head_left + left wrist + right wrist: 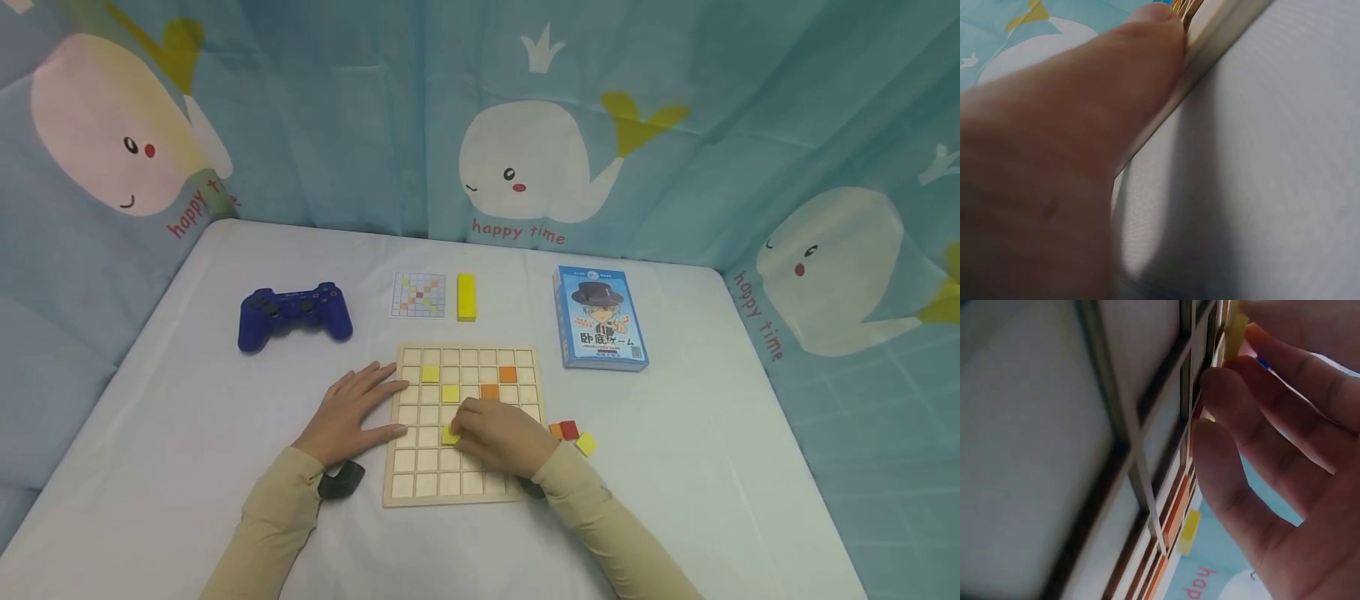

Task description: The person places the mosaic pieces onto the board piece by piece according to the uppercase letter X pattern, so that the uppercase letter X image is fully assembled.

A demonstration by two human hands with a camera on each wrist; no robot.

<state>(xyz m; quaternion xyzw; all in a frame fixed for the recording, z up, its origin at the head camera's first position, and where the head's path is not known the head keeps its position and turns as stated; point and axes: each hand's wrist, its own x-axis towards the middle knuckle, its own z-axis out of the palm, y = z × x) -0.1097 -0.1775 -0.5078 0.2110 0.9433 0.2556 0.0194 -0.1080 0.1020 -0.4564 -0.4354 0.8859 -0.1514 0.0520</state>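
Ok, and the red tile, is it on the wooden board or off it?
Off: the red tile lies on the white tabletop, past the right edge of the board, beside an orange tile.

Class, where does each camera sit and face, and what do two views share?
Head: worn on the head, facing forward and down at the wooden board; left hand, right hand and sleeves show.
Left wrist: worn there, facing the board's edge; left hand partly shows.
Right wrist: worn there, facing across the board; right hand's fingers show.
Head and right wrist share the pinched yellow tile.
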